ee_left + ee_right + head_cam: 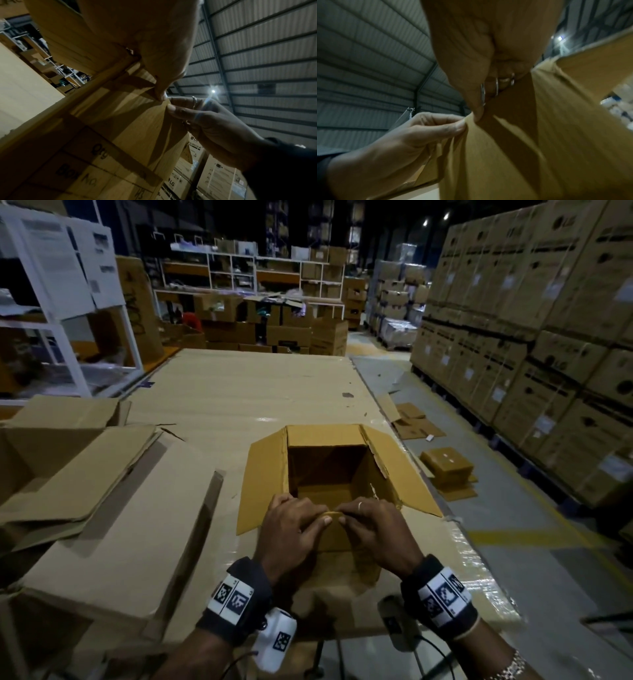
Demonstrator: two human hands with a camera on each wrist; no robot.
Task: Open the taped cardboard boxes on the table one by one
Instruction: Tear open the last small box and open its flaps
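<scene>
A brown cardboard box (325,460) stands open-topped near the table's right edge, its left, right and far flaps spread outward. The inside that shows looks empty. Its near flap (337,539) stands up toward me. My left hand (310,517) and right hand (352,513) meet at the middle of that flap's top edge and both pinch it, thumbs on the near side and fingers over the edge. From the left wrist, the left thumb (160,94) and the ringed right hand (214,128) clamp the flap (137,121). The right wrist view shows the same pinch on the flap (522,148).
A large closed carton (130,535) lies at my left, with opened boxes (61,440) behind it. The table (239,392) is covered in cardboard sheet. Cardboard pieces (445,467) lie on the floor to the right, beside tall stacked cartons (531,337). White shelving (68,337) stands at the left.
</scene>
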